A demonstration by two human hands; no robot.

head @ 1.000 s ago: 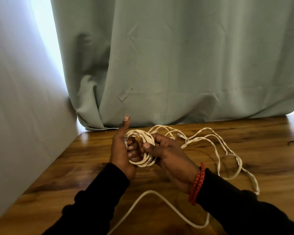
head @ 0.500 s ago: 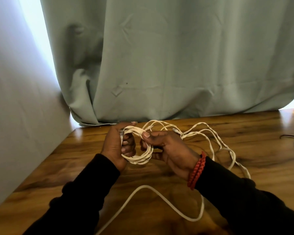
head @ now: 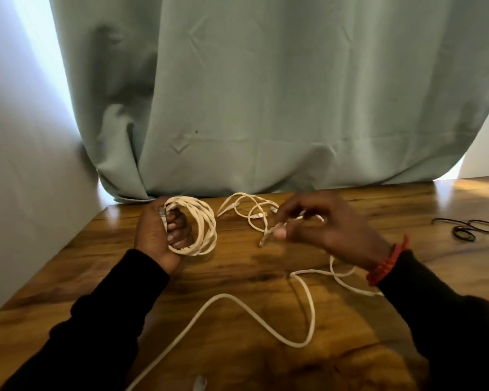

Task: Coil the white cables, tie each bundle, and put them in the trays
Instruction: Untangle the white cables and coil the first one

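Note:
My left hand (head: 160, 235) grips a coiled bundle of white cable (head: 202, 225) at the back left of the wooden table (head: 237, 272), fingers curled through the loops. To its right, my right hand (head: 325, 224) pinches a loose strand of white cable (head: 268, 234) between thumb and fingers, a little above the table. More tangled white cable (head: 246, 206) lies near the curtain. A long slack run of cable (head: 237, 301) snakes over the front of the table toward me. No tray is in view.
Black elastic bands (head: 467, 227) lie at the right of the table. A pale green curtain (head: 266, 94) hangs along the far edge and a white wall (head: 26, 179) closes the left side. A white connector (head: 199, 385) shows at the bottom edge.
My right hand has let go of the coil and moved right, where it now pinches a loose strand. My left hand keeps the coil and has shifted slightly left.

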